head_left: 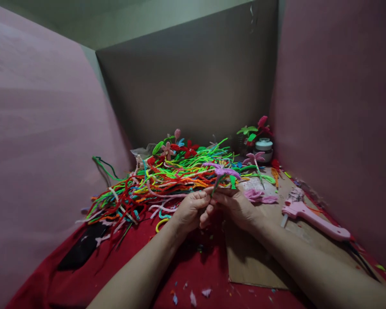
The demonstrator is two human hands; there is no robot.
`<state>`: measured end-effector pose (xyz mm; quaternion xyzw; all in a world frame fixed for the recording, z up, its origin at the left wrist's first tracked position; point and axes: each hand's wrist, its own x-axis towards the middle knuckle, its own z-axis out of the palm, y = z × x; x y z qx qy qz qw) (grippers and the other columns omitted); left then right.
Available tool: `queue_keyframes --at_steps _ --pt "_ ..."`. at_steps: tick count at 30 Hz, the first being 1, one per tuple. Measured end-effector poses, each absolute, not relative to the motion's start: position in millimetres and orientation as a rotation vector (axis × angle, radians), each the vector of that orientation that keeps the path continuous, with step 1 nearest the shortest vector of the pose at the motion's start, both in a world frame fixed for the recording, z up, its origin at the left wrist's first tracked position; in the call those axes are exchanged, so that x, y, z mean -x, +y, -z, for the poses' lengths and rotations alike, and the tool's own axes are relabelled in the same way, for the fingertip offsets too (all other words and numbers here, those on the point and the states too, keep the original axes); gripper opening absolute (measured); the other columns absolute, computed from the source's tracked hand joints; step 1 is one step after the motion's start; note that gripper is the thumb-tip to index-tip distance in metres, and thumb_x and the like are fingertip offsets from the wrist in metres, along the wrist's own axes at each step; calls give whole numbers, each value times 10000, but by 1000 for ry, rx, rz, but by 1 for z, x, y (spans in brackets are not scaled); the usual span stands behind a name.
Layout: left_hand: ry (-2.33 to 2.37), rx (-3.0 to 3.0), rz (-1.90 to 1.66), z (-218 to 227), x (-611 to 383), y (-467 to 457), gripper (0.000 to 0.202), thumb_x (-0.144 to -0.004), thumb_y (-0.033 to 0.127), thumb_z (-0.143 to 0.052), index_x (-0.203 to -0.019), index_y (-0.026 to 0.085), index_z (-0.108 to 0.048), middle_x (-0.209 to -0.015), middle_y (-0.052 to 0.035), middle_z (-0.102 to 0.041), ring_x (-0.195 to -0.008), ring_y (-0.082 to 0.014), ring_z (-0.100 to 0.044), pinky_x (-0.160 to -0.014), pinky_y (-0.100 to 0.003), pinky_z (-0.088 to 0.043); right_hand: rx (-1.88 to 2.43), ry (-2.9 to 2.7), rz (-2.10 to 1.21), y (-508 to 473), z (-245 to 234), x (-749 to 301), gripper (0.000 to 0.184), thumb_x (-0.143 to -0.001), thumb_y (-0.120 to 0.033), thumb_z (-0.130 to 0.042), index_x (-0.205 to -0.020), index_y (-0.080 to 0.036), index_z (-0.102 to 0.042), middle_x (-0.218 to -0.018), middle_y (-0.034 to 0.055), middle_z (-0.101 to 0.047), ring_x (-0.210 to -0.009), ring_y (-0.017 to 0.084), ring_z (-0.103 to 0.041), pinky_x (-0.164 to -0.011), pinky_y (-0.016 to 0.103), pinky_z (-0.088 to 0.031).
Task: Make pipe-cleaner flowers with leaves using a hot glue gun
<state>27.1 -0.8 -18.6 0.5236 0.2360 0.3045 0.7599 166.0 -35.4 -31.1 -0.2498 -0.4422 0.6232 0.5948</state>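
Note:
My left hand (pixel 192 209) and my right hand (pixel 234 205) meet in the middle of the view, fingers pinched together on the green stem of a purple pipe-cleaner flower (pixel 223 172). The flower's petals stand just above my fingertips. Right behind the hands lies a big heap of pipe cleaners (pixel 161 180) in green, red, orange, yellow and white. A few pink petal pieces (pixel 260 196) lie to the right of my right hand.
A pink glue gun (pixel 312 216) lies on a cardboard sheet (pixel 260 262) at the right. Finished flowers (pixel 180 148) and a small white jar (pixel 263 148) stand at the back. A red cloth (pixel 193 274) covers the surface; a black object (pixel 83 249) lies at the left. Pink walls close in both sides.

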Motion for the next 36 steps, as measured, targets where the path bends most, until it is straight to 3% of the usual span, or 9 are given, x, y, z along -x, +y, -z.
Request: queue_keyframes --at_steps 6,11,17,31,36 --pt "600 -1285 -735 13 -33 -8 268 -788 360 -589 -682 115 -563 -490 19 -546 -343 -69 -471 -363 -180 -372 694 -1008 -1296 -36 31 -163 287 -712 -439 -654 -762 -158 -688 -535 6 -594 -505 155 -558 -515 287 -443" --pt "818 -1508 -966 13 -39 -11 161 -690 234 -659 -796 132 -593 -685 14 -624 -536 -91 -565 -570 -220 -459 838 -986 -1077 -36 31 -163 197 -663 -365 -704 -606 -184 -649 -612 -17 -570 -563 129 -514 -539 260 -408" --pt "902 -1483 -1143 22 -43 -14 97 -686 210 -626 -737 146 -574 -595 47 -578 -464 -69 -481 -482 -196 -392 920 -1009 -944 -39 29 -156 107 -667 -325 -697 -632 -224 -696 -718 21 -628 -726 183 -550 -681 293 -433" --pt "884 -1487 -1084 24 -35 -9 136 -749 266 -634 -727 134 -612 -500 44 -542 -448 -54 -452 -468 -168 -349 835 -1184 -955 -40 20 -154 253 -788 -387 -576 -694 -204 -723 -649 21 -644 -614 159 -529 -615 286 -430" --pt "782 -1344 -1004 26 -33 -7 173 -731 294 -659 -737 135 -591 -484 49 -534 -387 -39 -422 -406 -150 -332 852 -1067 -951 -37 24 -155 143 -696 -335 -684 -701 -199 -728 -680 8 -656 -663 149 -562 -687 276 -444"
